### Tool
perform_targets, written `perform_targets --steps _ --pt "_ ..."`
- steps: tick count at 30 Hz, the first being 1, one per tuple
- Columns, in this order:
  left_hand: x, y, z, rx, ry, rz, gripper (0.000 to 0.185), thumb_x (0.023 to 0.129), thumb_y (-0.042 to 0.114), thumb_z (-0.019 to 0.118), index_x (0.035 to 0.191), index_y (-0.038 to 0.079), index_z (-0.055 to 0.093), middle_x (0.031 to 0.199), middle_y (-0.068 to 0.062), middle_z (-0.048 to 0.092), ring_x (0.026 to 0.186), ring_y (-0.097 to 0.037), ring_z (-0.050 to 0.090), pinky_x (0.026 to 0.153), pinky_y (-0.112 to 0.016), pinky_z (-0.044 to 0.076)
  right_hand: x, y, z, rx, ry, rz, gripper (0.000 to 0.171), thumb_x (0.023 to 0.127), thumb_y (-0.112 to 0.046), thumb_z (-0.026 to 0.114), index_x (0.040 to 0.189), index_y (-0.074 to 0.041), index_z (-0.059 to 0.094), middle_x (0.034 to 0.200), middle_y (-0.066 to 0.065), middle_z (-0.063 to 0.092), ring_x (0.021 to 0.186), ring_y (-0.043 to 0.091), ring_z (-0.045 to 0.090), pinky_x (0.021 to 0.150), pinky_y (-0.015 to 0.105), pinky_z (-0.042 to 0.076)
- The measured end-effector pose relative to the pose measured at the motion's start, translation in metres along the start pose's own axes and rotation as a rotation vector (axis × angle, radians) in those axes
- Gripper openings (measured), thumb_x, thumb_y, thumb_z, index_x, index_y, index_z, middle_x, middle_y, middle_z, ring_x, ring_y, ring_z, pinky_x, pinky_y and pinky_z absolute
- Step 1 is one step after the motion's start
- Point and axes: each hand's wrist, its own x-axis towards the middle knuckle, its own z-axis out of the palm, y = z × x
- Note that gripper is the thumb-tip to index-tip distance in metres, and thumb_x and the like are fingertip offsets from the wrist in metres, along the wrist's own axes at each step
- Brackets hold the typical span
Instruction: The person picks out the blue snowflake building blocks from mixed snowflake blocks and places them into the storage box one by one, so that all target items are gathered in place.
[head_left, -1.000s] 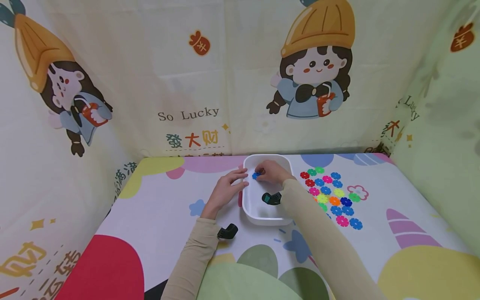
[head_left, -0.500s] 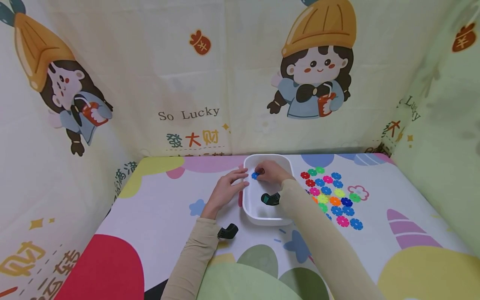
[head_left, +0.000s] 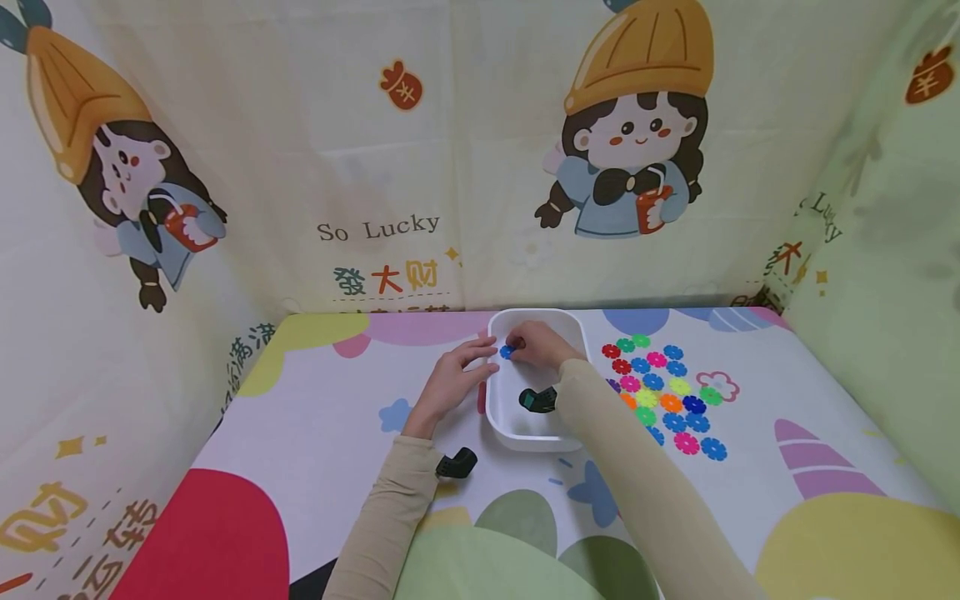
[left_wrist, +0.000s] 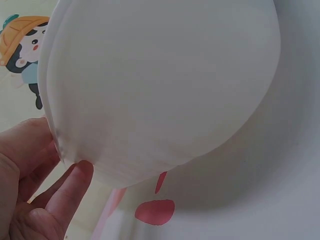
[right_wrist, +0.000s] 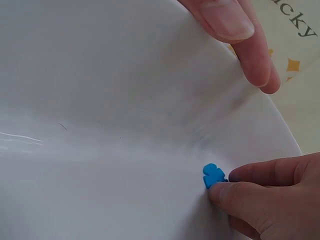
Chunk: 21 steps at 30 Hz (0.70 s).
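Observation:
A white plastic tub (head_left: 501, 408) stands on the table between my hands. My right hand (head_left: 546, 343) reaches inside it and pinches a blue snowflake disc (right_wrist: 212, 175) between thumb and fingers, low beside the inner wall. In the right wrist view the notched edge of the disc shows beyond the thumb; the rest is covered by the fingers. On the tub's left side, my left hand (head_left: 452, 373) holds the rim. Its fingers (left_wrist: 75, 187) lie against the outer wall in the left wrist view, and a fingertip comes over the rim in the right wrist view.
Right of the tub lie many loose snowflake discs (head_left: 670, 402) in blue, pink, green, yellow, orange and red. My right forearm (head_left: 645, 475) passes close by them. A printed cloth covers the table (head_left: 322, 467), and a curtain (head_left: 300, 150) rises behind it.
My right hand has shifted slightly left inside the tub with the blue snowflake disc, closer to the left wall. The left hand stays at the rim.

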Motion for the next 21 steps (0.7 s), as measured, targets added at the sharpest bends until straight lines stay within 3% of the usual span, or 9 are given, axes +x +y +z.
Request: perform_targets --steps 21 --pt "0.0008 -0.0011 0.0007 0.001 0.007 -0.011 0.036 0.092 0.022 0.070 0.125 0.010 0.067 0.141 0.008 0.054 0.141 -0.017 0.036 0.112 -0.047 0.035 -0.0021 0.0029 0.0007 0.005 0.027 0.032 0.031 0.088 -0.014 0.074 0.118 -0.008 0.071 0.109 0.006 0.070 0.100 0.022 0.062 0.105 0.043 0.044"
